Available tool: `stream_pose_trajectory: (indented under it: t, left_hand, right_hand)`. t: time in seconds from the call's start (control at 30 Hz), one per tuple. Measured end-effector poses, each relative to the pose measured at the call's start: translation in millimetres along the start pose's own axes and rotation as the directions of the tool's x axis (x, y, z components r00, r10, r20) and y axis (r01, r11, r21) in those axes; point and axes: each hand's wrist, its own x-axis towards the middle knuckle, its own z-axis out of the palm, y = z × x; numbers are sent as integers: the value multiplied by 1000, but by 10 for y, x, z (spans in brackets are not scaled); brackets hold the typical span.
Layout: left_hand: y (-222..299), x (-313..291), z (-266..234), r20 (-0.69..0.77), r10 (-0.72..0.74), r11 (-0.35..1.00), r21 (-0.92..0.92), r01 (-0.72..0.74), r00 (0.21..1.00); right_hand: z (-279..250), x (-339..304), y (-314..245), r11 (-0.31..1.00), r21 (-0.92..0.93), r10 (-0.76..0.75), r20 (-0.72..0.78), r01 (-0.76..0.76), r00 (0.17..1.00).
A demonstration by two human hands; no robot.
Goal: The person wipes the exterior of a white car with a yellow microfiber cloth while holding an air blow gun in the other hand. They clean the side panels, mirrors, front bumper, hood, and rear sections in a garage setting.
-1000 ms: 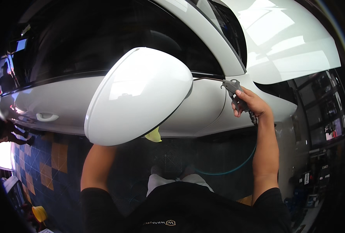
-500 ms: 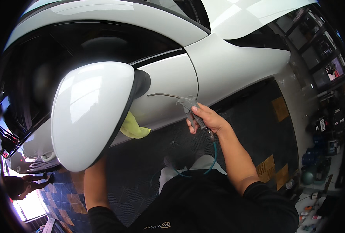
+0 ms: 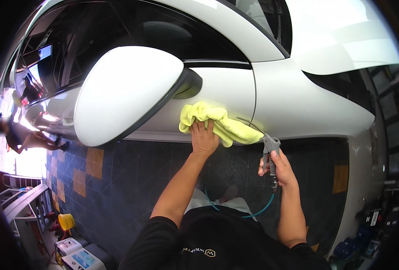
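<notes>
My left hand (image 3: pixel 204 138) has hold of a bunched yellow-green microfiber cloth (image 3: pixel 231 127), its fingers pressed into it against the white car door (image 3: pixel 228 85). The cloth lies just below the base of the white side mirror (image 3: pixel 129 87). Wrapped round a grey air blow gun (image 3: pixel 271 150) is my right hand (image 3: pixel 283 168), held off the car's lower side. The gun's thin bent metal nozzle reaches left in front of the cloth's right end. A teal air hose (image 3: pixel 263 209) runs from its grip toward my body.
The front fender (image 3: pixel 294 99) and raised white hood (image 3: pixel 343 36) extend right. Dark floor tiles (image 3: pixel 132 180) with orange squares lie below. At far left a person (image 3: pixel 31 137) stands near a bright opening. Equipment (image 3: pixel 80 256) sits at lower left, shelving at lower right.
My left hand has come out from behind the mirror with the cloth and now has it on the door. The view has shifted; the blow gun stays in my right hand.
</notes>
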Motion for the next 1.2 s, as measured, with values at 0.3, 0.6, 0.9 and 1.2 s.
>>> stream_pose_trajectory:
  t: [0.3, 0.6, 0.9, 1.2]
  left_hand:
    - [-2243, 302, -804, -272, -751, 542, -774, 327, 602]
    - [-558, -67, 965, 850, -457, -858, -499, 121, 264]
    - [-3726, 24, -376, 762, -612, -720, -647, 249, 211]
    - [-2207, -805, 2143, 969, -28, -960, -94, 264, 245]
  right_hand:
    - [323, 15, 240, 996, -87, 24, 99, -16, 995]
    - [727, -206, 564, 986, -159, -8, -292, -41, 956]
    - [2009, -203, 1460, 984, 34, 176, -376, -176, 910]
    - [1741, -400, 2581, 948, 172, 317, -566, -267, 761]
